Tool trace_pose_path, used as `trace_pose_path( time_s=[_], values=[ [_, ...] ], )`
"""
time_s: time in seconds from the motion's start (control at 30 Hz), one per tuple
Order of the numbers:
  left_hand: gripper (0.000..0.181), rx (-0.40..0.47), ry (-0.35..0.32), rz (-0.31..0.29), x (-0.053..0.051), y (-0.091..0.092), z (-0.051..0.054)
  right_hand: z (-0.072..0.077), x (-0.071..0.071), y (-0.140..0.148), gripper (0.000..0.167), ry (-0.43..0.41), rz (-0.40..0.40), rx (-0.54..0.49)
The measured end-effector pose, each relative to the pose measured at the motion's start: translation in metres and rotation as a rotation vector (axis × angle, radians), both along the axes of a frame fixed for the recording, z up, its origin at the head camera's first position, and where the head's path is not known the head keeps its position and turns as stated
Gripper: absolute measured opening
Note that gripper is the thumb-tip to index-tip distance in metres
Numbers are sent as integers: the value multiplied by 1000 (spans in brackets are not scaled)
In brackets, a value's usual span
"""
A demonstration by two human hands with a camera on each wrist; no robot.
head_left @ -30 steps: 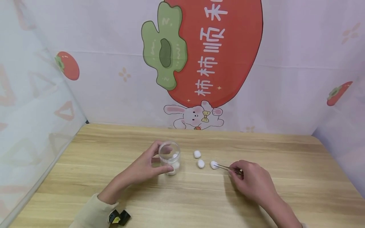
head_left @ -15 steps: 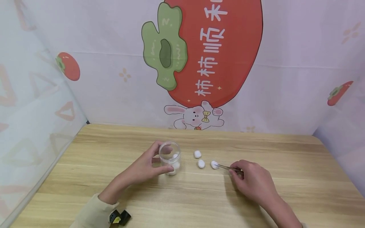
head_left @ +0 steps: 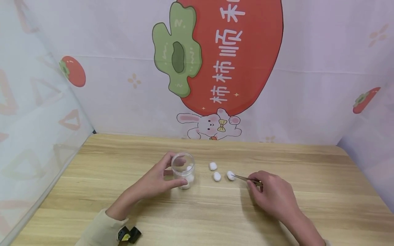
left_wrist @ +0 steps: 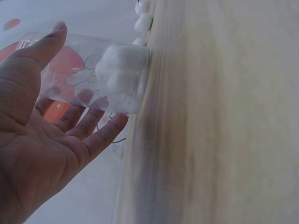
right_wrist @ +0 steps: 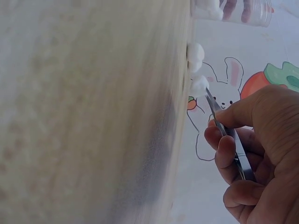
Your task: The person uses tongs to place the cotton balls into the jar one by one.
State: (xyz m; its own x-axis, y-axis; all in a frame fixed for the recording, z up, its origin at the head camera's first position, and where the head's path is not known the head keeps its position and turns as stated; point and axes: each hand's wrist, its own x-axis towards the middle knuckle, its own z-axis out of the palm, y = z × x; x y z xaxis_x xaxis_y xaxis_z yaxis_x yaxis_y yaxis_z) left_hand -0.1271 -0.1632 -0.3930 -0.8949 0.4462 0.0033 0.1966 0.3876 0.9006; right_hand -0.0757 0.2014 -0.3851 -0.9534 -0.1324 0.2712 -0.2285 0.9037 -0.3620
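Observation:
My left hand (head_left: 158, 181) holds a clear plastic jar (head_left: 183, 164) upright on the table, thumb on the near side and fingers round the far side. White cotton balls (left_wrist: 122, 70) lie in its lower part, and its mouth has no lid. Between thumb and fingers my right hand (head_left: 274, 194) pinches metal tweezers (right_wrist: 218, 116). Their tips meet on a single cotton ball (head_left: 230, 175), right of the jar. Whether that ball touches the table is hard to tell. Two more cotton balls, a far one (head_left: 213, 166) and a nearer one (head_left: 217, 176), sit between it and the jar.
The wood-grain table (head_left: 197, 218) ends at a fabric backdrop (head_left: 117, 99) printed with a persimmon and a rabbit. Side cloths rise at left and right. A black strap device (head_left: 129, 234) is at the left cuff.
The tweezers' arms have come together on the cotton ball, which has shifted slightly up in the head view. The left hand and jar stay where they were.

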Motion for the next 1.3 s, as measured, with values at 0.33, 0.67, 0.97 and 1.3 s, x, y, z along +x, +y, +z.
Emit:
trace_pose_path(
  time_s=[0.33, 0.67, 0.97, 1.3],
  values=[
    [66, -21, -2, 11, 0, -2, 1, 4, -1, -5, 9, 18, 17, -41],
    [63, 5, 5, -8, -1, -1, 0, 20, -10, -13, 8, 15, 63, -114],
    [66, 0, -13, -10, -1, 1, -1, 26, -13, -20, 6, 11, 88, -139],
    [65, 3, -5, -3, -1, 0, -1, 34, -17, -30, 7, 39, 127, -168]
  ],
)
